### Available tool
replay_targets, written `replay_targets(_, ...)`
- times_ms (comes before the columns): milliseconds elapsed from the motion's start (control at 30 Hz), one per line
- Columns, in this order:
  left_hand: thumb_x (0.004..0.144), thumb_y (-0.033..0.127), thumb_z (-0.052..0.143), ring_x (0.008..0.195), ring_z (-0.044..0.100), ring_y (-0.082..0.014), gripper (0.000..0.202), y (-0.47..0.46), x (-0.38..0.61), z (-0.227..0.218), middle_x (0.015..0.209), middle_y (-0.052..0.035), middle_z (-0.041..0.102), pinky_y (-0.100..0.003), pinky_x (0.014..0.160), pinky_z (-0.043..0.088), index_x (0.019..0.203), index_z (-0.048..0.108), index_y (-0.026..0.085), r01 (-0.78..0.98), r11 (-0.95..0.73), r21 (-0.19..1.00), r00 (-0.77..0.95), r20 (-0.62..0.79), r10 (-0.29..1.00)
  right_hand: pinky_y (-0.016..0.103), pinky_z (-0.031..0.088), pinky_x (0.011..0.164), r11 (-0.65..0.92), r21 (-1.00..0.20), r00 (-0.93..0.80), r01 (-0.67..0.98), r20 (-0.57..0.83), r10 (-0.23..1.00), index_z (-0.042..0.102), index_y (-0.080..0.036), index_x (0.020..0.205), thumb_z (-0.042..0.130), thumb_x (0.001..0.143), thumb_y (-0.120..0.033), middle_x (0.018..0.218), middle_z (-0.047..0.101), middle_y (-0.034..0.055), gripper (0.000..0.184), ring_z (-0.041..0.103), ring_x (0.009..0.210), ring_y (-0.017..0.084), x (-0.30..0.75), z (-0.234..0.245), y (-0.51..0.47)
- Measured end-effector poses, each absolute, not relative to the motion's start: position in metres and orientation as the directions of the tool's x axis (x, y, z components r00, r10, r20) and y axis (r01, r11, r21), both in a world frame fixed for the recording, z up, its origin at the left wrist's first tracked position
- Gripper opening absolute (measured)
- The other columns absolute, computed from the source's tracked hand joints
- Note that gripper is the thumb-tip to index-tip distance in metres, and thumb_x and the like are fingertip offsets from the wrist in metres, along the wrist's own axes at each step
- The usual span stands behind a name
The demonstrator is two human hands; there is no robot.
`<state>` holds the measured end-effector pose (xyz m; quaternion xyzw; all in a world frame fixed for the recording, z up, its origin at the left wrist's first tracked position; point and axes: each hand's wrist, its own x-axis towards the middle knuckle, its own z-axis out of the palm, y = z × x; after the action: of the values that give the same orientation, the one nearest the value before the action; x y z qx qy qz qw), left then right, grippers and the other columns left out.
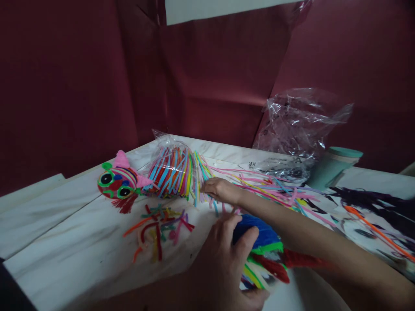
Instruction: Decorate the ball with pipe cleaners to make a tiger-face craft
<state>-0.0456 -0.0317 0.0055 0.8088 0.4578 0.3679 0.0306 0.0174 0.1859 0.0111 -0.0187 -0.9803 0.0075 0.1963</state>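
Observation:
My left hand (pixel 223 252) is wrapped round a craft piece (pixel 257 233) made of pipe cleaners, with a blue top, a green edge and red parts sticking out to the right. Farther off, my right hand (pixel 220 190) has its fingers closed at the ends of the pipe cleaners (pixel 171 172), a many-coloured bundle in a clear bag. How many it grips is hidden. Left of the bundle lies a pipe-cleaner animal head (pixel 118 181) with big black eyes, pink ears and a red tassel.
Short pipe-cleaner offcuts (pixel 158 229) lie on the white marbled table (pixel 81 250). Loose long pipe cleaners (pixel 279 190) spread beyond my right forearm. At the back right are a crumpled clear bag (pixel 292 125), a green cylinder (pixel 335 166), dark purple strands (pixel 372 201) and an orange stick (pixel 376 229).

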Motion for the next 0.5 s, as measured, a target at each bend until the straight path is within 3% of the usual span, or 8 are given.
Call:
replay_targets(167,0.055,0.037,0.075,0.124,0.043,-0.0353,0.093,-0.0299,-0.0449,0.0042,0.136,-0.0145,0.036,-0.050,0.101,0.043,0.135,0.030,0.023,0.694,-0.602,0.394,0.303,0.599,0.741,0.026,0.044,0.070,0.984,0.142,-0.958,0.104,0.282,0.060,0.068,-0.016,0.094,0.042,0.097,-0.017,0.083,0.067,0.0076,0.026,0.062,0.077,0.016,0.0129,0.0118,0.1858)
replay_targets(500,0.054,0.041,0.076,0.123,0.044,-0.0373,0.091,-0.0305,-0.0435,0.0064,0.136,-0.0154,0.038,-0.052,0.100,0.044,0.134,0.035,0.023,0.710,-0.557,0.431,0.282,0.550,0.786,0.028,0.044,0.073,0.983,0.147,-0.976,0.106,0.205,0.075,0.064,-0.016,0.101,0.042,0.096,-0.014,0.092,0.066,0.0087,0.022,0.060,0.082,0.017,0.0102,0.0116,0.1851)
